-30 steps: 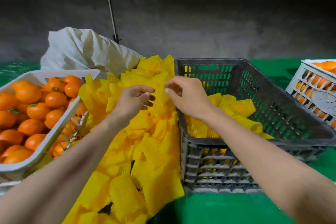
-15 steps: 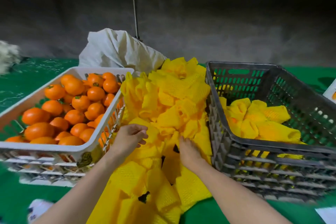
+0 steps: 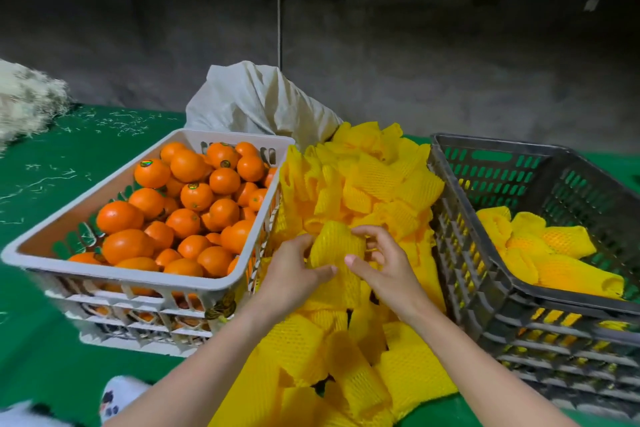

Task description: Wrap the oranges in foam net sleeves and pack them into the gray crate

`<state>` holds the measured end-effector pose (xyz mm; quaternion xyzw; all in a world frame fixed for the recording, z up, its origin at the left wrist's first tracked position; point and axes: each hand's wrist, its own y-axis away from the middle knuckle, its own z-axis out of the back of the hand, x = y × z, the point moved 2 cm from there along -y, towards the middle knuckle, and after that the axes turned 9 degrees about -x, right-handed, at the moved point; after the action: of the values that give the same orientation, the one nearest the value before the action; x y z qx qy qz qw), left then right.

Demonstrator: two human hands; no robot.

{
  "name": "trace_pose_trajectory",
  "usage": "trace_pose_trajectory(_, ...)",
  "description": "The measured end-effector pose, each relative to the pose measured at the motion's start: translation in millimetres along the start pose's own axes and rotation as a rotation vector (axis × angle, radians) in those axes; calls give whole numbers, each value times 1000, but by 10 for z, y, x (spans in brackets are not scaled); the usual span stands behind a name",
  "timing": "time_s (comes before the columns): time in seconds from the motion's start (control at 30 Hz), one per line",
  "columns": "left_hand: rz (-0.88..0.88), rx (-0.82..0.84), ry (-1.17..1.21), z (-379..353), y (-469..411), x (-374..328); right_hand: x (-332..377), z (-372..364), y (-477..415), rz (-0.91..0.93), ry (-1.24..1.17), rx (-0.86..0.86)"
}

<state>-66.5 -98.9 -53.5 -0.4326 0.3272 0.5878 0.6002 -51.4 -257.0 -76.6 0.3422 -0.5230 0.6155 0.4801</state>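
foam net sleeve (image 3: 334, 246) between both | left grip (image 3: 294, 274) holding it | right grip (image 3: 384, 270) pinching it

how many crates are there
2: the white crate at left, full of oranges, and the gray crate at right, holding sleeved oranges. Something white under the white crate may be a third.

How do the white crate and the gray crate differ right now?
The white crate sits left of the sleeve pile, heaped with bare oranges. The gray crate sits right of it, holding only a few sleeved oranges low down. Both are slotted plastic.
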Motion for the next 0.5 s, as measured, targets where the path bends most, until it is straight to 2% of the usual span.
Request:
trace_pose_trajectory(0.07, -114, -8, -144, 91, 1, 32, 88, -107, -27, 91, 108, -43)
trace_pose_trajectory(0.17, -141, -19, -96, 218, 17, 89, 258, -302, -64, 353, 310, -185)
trace_pose_trajectory(0.27, -132, -140, -51, 393, -14, 145, 440, -495, -87, 556, 445, -342)
trace_pose_trajectory(0.33, -139, -233, -59, 538, -54, 181, 515, -666, -111, 638, 496, -337)
trace_pose_trajectory(0.4, -218, -314, -153, 696, -91, 178, 549, -857, -181, 573, 464, -252)
trace_pose_trajectory(0.5, -316, -346, -236, 974, -255, 197, 572, -1159, -387, 241, 170, -7)
